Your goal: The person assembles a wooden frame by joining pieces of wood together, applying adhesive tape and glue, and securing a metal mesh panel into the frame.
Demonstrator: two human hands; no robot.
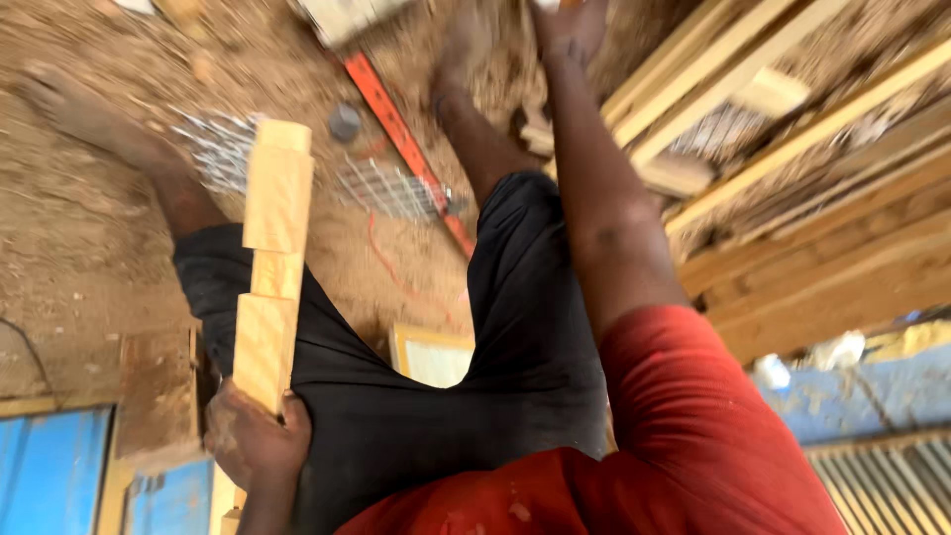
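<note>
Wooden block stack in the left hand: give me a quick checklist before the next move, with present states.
1. Left hand grips the bottom of the wooden block stack: ok.
2. Stack upright, pieces aligned: not ok, it leans and the pieces sit stepped.
3. Right hand in full view: not ok, cut off at the top edge.
4. What the right hand holds: cannot tell.
5. Ground ahead free of clutter: not ok, an orange level and wire mesh lie there.
6. Picture sharp: not ok, blurred.

Place: I see a rough carpentry workshop.
Floor: bare sandy ground covered with sawdust [89, 228].
Stock: long pale wooden planks in a stack [822, 198].
Tools: a long orange spirit level [396, 134] and heaps of grey metal nails [223, 149].
</note>
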